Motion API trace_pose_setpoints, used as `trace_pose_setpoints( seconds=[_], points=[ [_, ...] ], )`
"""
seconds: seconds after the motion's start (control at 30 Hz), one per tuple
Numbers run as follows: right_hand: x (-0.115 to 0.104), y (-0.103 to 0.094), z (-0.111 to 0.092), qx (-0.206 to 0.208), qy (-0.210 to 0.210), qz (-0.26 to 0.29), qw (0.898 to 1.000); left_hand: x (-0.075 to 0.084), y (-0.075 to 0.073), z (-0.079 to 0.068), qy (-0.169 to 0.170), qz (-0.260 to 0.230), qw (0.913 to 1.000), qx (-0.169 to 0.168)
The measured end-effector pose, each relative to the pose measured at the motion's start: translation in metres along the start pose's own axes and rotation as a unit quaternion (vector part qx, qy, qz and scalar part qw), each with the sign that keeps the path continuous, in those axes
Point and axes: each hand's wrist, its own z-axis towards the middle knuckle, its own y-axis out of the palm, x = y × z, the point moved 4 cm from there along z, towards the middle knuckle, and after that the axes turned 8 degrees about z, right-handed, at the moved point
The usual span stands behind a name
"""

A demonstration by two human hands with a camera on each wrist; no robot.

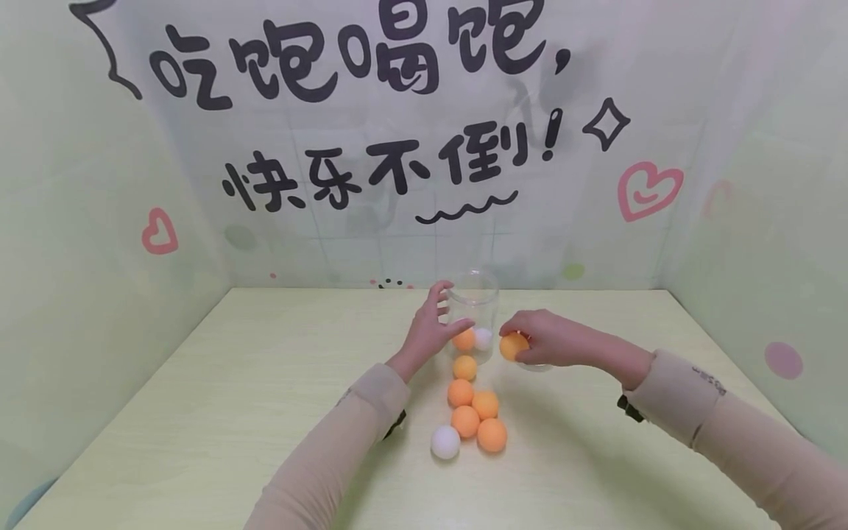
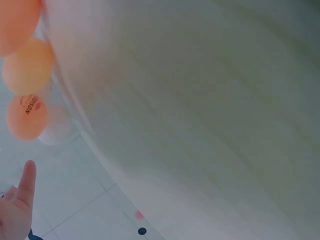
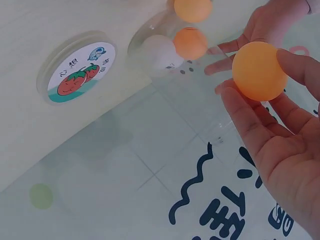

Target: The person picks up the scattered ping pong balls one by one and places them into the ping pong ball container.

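Observation:
My right hand (image 1: 553, 337) pinches an orange table tennis ball (image 3: 259, 71) between thumb and fingers, just right of a clear jar (image 1: 474, 300). An orange ball (image 1: 464, 338) and a white ball (image 1: 483, 338) show through the jar's lower part. At the jar's left side, my left hand (image 1: 427, 331) has its fingers extended along the wall and the thumb across the front; firm contact cannot be made out. In the left wrist view only part of that hand (image 2: 20, 205) appears. Several orange balls (image 1: 465, 422) and a white ball (image 1: 445, 442) lie in front of the jar.
A round lid (image 3: 80, 70) with a strawberry sticker lies on the pale wooden table (image 1: 265, 383), right of the jar, partly behind my right hand in the head view. A printed curtain (image 1: 371, 243) hangs behind the table, with walls at both sides.

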Motion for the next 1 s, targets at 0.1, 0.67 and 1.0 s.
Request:
trace_pose_setpoints(
  seconds=[0.1, 0.67, 1.0],
  points=[
    [-0.001, -0.005, 0.002, 0.011, -0.005, -0.009, 1.0, 0.001, -0.001, -0.001, 0.001, -0.002, 1.0, 0.001],
    [-0.009, -0.033, 0.029, 0.118, 0.0, -0.038, 0.992, 0.003, -0.001, 0.0, 0.004, -0.007, 1.0, -0.003],
    [-0.005, -0.04, 0.049, 0.164, 0.021, -0.012, 0.986, 0.004, -0.001, 0.001, 0.0, -0.009, 1.0, -0.003]
  ],
)
